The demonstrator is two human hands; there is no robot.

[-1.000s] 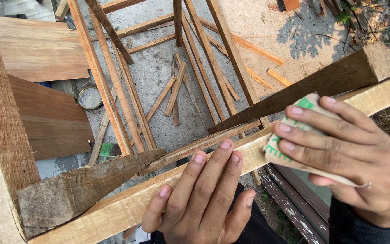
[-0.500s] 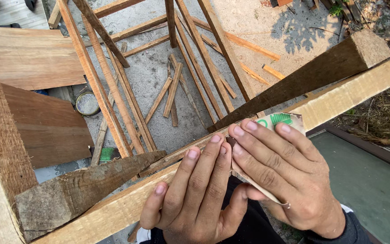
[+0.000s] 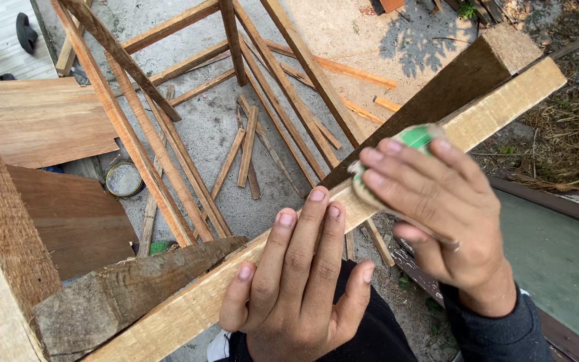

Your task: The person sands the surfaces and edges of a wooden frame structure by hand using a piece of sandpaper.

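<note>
Sandpaper (image 3: 407, 144) under right hand (image 3: 447, 214), on rail (image 3: 504, 100)

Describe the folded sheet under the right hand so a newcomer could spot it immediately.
Start at the long pale wooden rail running diagonally across the foreground. Midway along it, the right hand presses a folded sheet of sandpaper against the wood. Its green-printed backing is the only green patch among brown timber.

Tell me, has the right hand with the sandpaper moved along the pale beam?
Yes. The right hand slid its sandpaper down the pale beam toward the left hand, then back up.
</note>
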